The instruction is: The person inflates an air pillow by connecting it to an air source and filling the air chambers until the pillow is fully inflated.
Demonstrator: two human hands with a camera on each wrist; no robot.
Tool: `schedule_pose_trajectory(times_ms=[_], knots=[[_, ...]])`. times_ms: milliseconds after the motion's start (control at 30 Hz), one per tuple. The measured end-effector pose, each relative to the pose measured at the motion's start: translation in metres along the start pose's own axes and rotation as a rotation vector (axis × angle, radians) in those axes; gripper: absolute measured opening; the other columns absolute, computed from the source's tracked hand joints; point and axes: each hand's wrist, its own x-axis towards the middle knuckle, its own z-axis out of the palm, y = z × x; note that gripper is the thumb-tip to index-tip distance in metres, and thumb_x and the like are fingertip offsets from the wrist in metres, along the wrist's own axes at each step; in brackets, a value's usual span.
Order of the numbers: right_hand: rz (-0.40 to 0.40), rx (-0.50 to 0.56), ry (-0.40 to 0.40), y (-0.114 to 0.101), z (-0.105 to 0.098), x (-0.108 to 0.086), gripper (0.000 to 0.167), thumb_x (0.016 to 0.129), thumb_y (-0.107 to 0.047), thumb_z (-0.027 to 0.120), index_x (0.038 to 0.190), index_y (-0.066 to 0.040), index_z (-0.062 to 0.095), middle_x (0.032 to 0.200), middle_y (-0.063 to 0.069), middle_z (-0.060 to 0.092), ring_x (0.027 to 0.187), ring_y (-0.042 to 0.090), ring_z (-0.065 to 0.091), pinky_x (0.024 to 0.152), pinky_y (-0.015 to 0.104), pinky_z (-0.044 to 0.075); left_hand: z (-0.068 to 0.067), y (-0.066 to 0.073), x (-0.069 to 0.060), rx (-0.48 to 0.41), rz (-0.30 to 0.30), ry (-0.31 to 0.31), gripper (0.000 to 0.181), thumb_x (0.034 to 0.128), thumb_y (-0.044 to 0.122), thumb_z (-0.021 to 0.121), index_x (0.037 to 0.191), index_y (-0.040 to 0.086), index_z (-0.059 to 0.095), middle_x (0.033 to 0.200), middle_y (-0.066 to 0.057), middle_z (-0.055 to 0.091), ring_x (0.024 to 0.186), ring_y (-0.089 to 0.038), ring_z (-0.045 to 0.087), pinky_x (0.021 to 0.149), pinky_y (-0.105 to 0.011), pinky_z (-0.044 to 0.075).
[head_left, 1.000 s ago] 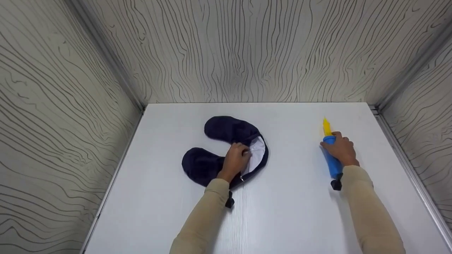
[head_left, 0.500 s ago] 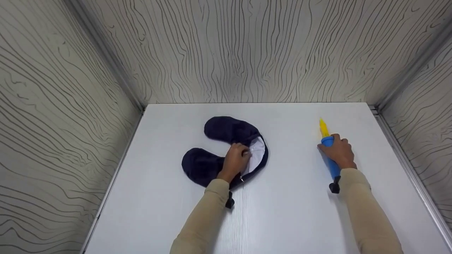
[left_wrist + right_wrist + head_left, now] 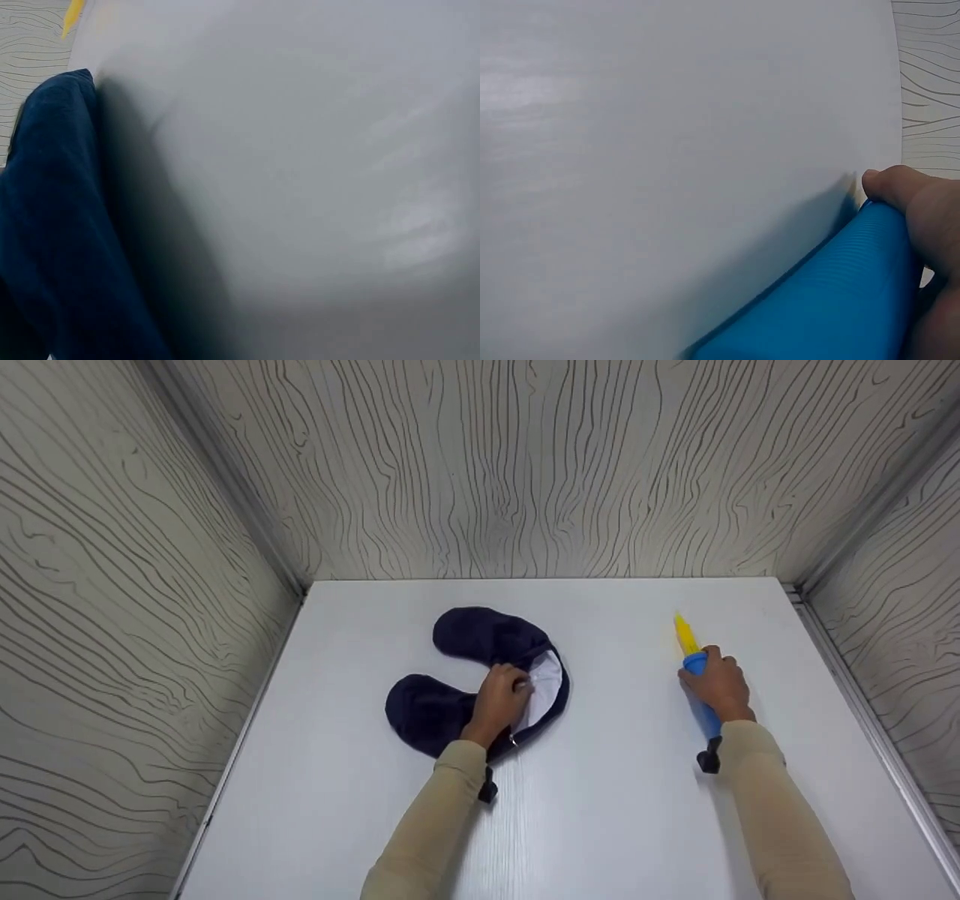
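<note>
A navy U-shaped neck pillow (image 3: 427,712) lies on the white table, its cover unzipped along the outer curve so that a white inner part (image 3: 547,690) shows. My left hand (image 3: 499,697) lies over the pillow and its curled fingers pinch it at the edge of that opening; the exact spot is hidden under the fingers. The left wrist view has only the pillow's navy fabric (image 3: 60,210) at its left side. At the right, my right hand (image 3: 720,682) grips a blue hand pump (image 3: 817,300) around its upper end. The pump's yellow nozzle (image 3: 685,634) points away from me, tilted left.
The white table (image 3: 615,810) runs back to a wood-grain patterned wall (image 3: 525,472). Similar panels stand at left and right, with metal edging along the table's sides. A small zipper pull (image 3: 514,740) hangs at the opening's near end.
My right hand has shifted slightly left and toward me with the pump, and the nozzle now leans further left. The left hand and neck pillow stay put.
</note>
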Motion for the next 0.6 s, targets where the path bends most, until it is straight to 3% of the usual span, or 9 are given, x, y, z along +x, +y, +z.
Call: schedule_pose_trajectory(times_ms=[300, 600], knots=[[-0.021, -0.019, 0.002, -0.001, -0.002, -0.005, 0.073, 0.107, -0.033, 0.055, 0.16, 0.006, 0.023, 0.138, 0.044, 0.045, 0.119, 0.056, 0.053, 0.11, 0.073, 0.046, 0.0, -0.001, -0.001, -0.013, -0.047, -0.024, 0.012, 0.0935, 0.014, 0.08, 0.103, 0.006, 0.081, 0.1, -0.007, 0.075, 0.099, -0.024, 0.067, 0.091, -0.034, 0.059], [-0.004, 0.045, 0.001, -0.005, -0.011, -0.009, 0.072, 0.109, -0.031, 0.05, 0.162, 0.006, 0.018, 0.144, 0.045, 0.042, 0.125, 0.058, 0.051, 0.112, 0.072, 0.044, 0.0, 0.001, 0.002, -0.019, -0.02, -0.009, 0.011, 0.0924, 0.012, 0.08, 0.1, 0.005, 0.08, 0.097, -0.008, 0.075, 0.097, -0.026, 0.067, 0.09, -0.036, 0.059]])
